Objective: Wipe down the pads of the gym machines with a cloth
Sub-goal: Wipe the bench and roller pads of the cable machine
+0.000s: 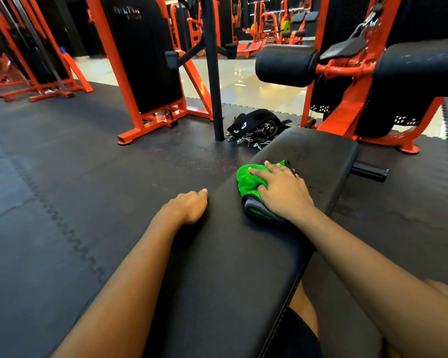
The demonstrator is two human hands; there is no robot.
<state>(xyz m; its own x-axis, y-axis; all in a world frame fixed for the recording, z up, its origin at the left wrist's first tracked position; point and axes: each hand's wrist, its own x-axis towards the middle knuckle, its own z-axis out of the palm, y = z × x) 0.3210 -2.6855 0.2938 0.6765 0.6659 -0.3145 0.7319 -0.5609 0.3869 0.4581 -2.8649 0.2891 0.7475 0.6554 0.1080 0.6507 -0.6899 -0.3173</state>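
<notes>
A long black bench pad runs from the lower middle up toward the right. On it lies a folded green and grey cloth. My right hand presses flat on the cloth with straight, spread fingers. My left hand rests at the pad's left edge, fingers curled over the side. A black roller pad and a larger black pad belong to the orange machine at upper right.
A black upright pole stands just beyond the bench. Black straps with metal clips lie on the rubber floor tiles near it. An orange weight-stack machine stands at left, more orange machines behind. My knee is beside the bench.
</notes>
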